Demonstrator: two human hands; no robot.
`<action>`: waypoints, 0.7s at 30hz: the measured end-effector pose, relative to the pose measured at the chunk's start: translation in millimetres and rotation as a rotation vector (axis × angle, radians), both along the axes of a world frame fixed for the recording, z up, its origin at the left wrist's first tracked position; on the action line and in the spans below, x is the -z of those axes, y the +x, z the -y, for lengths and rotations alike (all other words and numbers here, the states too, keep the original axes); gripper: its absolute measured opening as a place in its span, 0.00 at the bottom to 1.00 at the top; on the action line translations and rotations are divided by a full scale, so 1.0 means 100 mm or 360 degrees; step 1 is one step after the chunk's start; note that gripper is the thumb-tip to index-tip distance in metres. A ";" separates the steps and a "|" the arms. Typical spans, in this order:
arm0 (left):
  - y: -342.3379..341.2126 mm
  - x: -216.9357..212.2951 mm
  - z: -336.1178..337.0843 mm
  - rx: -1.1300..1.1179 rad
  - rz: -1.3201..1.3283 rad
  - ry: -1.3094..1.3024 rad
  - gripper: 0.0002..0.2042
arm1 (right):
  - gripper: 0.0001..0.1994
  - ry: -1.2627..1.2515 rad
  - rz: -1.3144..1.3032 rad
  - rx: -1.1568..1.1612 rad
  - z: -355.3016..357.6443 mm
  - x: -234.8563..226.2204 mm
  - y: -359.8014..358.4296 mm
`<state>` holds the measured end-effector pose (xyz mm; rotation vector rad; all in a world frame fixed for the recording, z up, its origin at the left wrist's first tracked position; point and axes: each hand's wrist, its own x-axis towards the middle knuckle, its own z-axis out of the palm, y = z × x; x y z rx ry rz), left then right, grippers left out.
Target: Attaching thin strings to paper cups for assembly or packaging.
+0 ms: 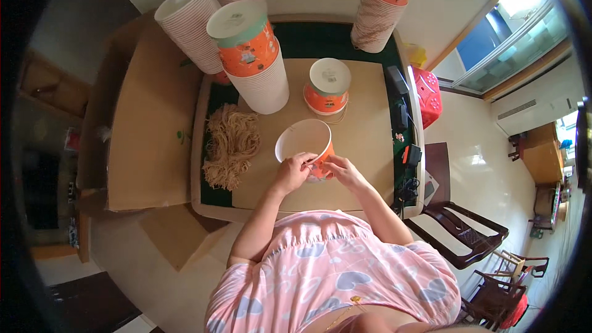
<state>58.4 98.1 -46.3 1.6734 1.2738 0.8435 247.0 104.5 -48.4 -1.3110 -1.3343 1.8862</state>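
Note:
A paper bucket (pixel 301 139), white inside and orange-printed outside, leans on the brown board with its mouth toward me. My left hand (pixel 295 171) grips its near rim, fingertips at the inside edge. Against the outer wall on the right, my right hand (pixel 344 171) has its fingers pinched together; whether a thin string is between them is too small to tell. Just beyond stands an upside-down orange bucket (pixel 325 95) with a pale base and a loop of string beside it. To the left lies a bundle of tan strings (pixel 231 147).
Tall stacks of nested paper buckets (pixel 256 83) stand at the back left, another stack (pixel 377 21) at the back right. A large open cardboard box (pixel 151 123) borders the table's left. Black adapters and cables (pixel 404 117) line the right edge, near a pink stool (pixel 427 95) and dark chair (pixel 462 231).

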 end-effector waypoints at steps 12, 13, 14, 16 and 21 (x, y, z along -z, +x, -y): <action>0.01 -0.06 0.04 0.0038 -0.0024 -0.0106 0.16 | 0.09 0.0487 0.0454 -0.0182 -0.01 0.08 -0.06; 0.02 -0.06 0.04 0.0059 -0.0018 -0.0148 0.16 | 0.09 0.0497 0.0495 -0.0180 -0.02 0.06 -0.06; 0.02 -0.03 0.04 0.0058 -0.0018 -0.0147 0.16 | 0.09 0.0508 0.0536 -0.0177 -0.02 0.05 -0.07; 0.05 0.05 0.04 0.0086 0.0083 -0.0137 0.16 | 0.09 0.0518 0.0507 -0.0152 -0.01 0.06 -0.06; 0.11 0.12 0.02 0.0194 0.0018 -0.0165 0.15 | 0.09 0.0519 0.0409 -0.0084 0.00 0.11 -0.01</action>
